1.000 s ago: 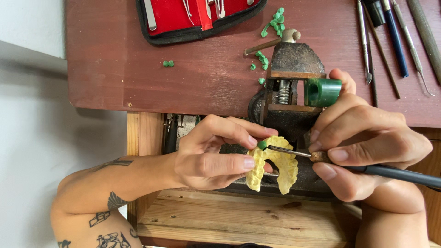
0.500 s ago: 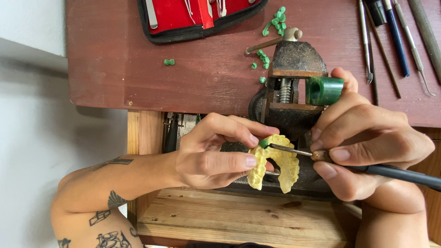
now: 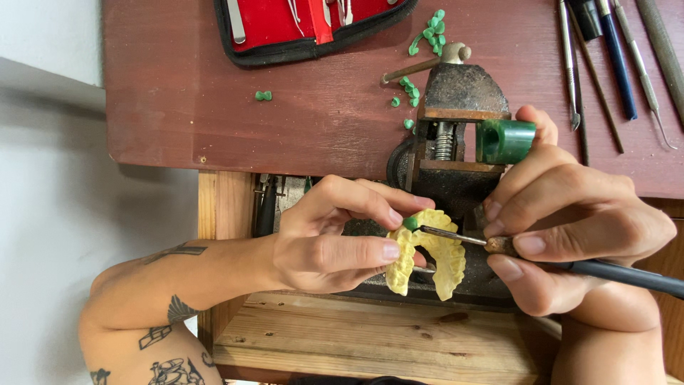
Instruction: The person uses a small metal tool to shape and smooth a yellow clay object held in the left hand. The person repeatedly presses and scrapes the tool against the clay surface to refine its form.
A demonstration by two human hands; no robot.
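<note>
A yellow arch-shaped dental model (image 3: 434, 253) is pinched between thumb and fingers of the left hand (image 3: 331, 235), just in front of the small dark bench vise (image 3: 459, 121) on the reddish counter (image 3: 214, 107). A slim dark-handled carving tool (image 3: 570, 264) is gripped by the closed fingers of the right hand (image 3: 577, 224), its metal tip touching a green wax bit (image 3: 410, 223) on the model. Behind the vise, green wax crumbs (image 3: 427, 32) and a red tool case (image 3: 306, 21) are seen; a green wax block (image 3: 504, 140) is just right of it.
</note>
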